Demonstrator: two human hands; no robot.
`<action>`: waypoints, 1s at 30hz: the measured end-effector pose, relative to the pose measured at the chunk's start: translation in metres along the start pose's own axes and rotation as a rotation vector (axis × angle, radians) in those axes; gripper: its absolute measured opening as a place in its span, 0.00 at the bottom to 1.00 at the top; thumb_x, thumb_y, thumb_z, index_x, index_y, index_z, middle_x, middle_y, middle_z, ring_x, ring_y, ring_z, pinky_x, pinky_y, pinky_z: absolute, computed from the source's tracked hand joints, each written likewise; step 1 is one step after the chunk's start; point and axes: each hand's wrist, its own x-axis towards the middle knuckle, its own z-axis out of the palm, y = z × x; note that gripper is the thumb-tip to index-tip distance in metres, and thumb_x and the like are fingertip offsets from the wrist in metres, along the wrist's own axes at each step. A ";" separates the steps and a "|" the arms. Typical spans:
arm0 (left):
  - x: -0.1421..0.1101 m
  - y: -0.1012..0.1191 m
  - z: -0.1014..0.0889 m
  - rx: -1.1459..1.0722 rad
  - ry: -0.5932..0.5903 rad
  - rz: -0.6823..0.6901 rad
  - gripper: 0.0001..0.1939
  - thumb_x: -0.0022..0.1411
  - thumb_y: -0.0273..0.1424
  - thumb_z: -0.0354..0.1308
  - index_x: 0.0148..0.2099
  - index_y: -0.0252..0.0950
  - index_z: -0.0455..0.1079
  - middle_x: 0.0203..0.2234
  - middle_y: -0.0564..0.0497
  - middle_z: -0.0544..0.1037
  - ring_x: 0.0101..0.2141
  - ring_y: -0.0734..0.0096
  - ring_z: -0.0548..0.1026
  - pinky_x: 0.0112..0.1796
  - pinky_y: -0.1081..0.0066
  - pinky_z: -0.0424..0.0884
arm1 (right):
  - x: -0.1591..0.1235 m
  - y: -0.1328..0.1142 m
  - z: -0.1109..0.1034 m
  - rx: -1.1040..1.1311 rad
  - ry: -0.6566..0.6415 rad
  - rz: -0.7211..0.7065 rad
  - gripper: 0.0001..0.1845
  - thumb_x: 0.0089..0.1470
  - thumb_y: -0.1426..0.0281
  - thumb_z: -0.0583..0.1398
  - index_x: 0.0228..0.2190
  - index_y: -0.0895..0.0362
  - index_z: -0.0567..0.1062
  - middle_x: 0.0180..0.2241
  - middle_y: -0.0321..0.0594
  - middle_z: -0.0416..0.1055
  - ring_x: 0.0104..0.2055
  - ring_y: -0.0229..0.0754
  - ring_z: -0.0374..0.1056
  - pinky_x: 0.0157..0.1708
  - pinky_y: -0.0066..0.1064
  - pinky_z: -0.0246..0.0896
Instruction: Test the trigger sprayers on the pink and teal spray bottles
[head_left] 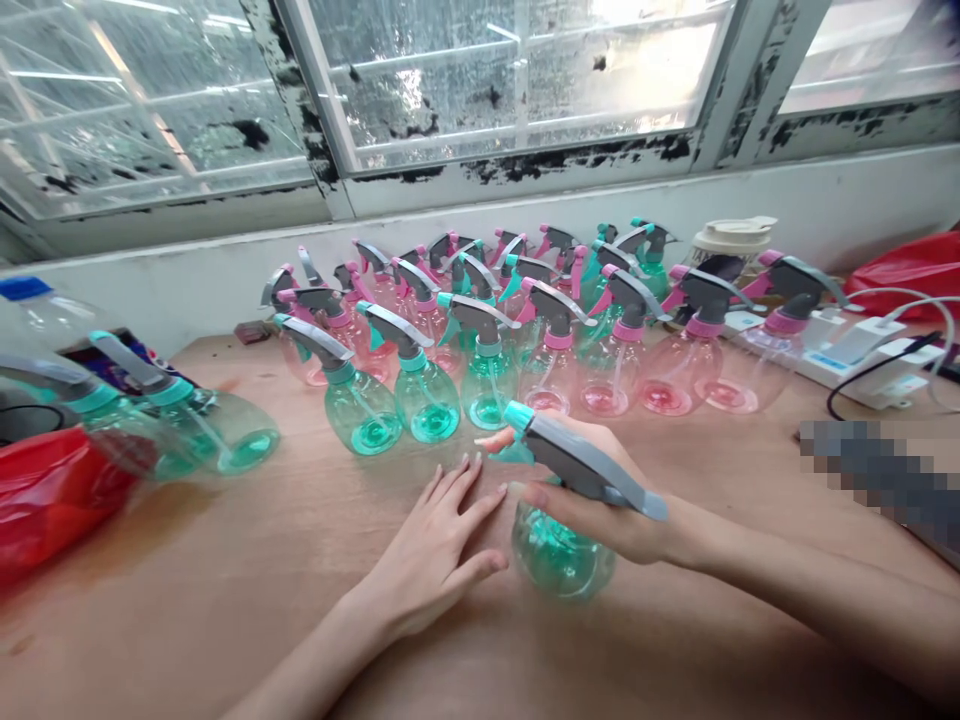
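My right hand [622,500] is wrapped round the neck of a green spray bottle [564,560], just below its grey and teal trigger head. The bottle is close to me at the middle of the table, and its nozzle points left. Beside it my left hand [442,540] lies flat on the wooden table [300,600], fingers spread and holding nothing. Beyond my hands stand rows of more spray bottles, among them a green one [427,400] and a pink one [607,375].
Two more green spray bottles [244,440] stand at the left, near a red plastic bag [60,500] and a blue-capped clear bottle [45,310]. On the right are a white power strip [862,370] with cables, a lidded cup [731,238] and a blurred-out dark object [885,480]. Windows rise behind.
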 end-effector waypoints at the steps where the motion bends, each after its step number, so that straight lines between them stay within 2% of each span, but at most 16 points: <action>1: 0.000 0.000 0.000 0.005 -0.003 -0.002 0.38 0.68 0.57 0.37 0.70 0.39 0.54 0.67 0.37 0.55 0.65 0.43 0.51 0.61 0.39 0.46 | -0.001 0.001 0.001 0.015 0.002 0.014 0.14 0.56 0.72 0.60 0.46 0.55 0.71 0.36 0.39 0.73 0.30 0.37 0.69 0.33 0.30 0.69; 11: 0.000 0.001 -0.001 0.025 -0.011 0.000 0.38 0.68 0.58 0.38 0.70 0.39 0.53 0.67 0.38 0.53 0.66 0.45 0.50 0.62 0.41 0.45 | -0.004 0.006 0.004 0.037 0.022 -0.017 0.21 0.57 0.73 0.59 0.53 0.53 0.69 0.36 0.39 0.72 0.39 0.42 0.71 0.39 0.34 0.72; 16: 0.000 0.001 -0.001 0.029 -0.025 -0.006 0.40 0.68 0.58 0.36 0.69 0.37 0.55 0.67 0.35 0.54 0.66 0.44 0.50 0.61 0.41 0.45 | -0.004 0.003 0.003 0.021 0.012 -0.001 0.19 0.57 0.73 0.58 0.51 0.54 0.70 0.35 0.39 0.70 0.36 0.40 0.70 0.37 0.32 0.72; 25: 0.000 0.000 0.000 0.050 -0.025 -0.007 0.39 0.68 0.58 0.36 0.70 0.38 0.53 0.67 0.36 0.53 0.66 0.44 0.49 0.61 0.40 0.46 | -0.005 0.007 0.003 0.039 0.010 -0.019 0.21 0.57 0.74 0.59 0.52 0.55 0.69 0.37 0.39 0.72 0.30 0.36 0.68 0.32 0.28 0.68; 30: 0.001 0.001 -0.002 0.048 -0.026 -0.007 0.39 0.68 0.58 0.36 0.70 0.39 0.54 0.67 0.37 0.53 0.66 0.44 0.49 0.61 0.40 0.47 | -0.002 0.001 0.001 0.051 -0.017 0.053 0.14 0.56 0.75 0.58 0.45 0.55 0.71 0.34 0.37 0.71 0.32 0.37 0.68 0.32 0.28 0.67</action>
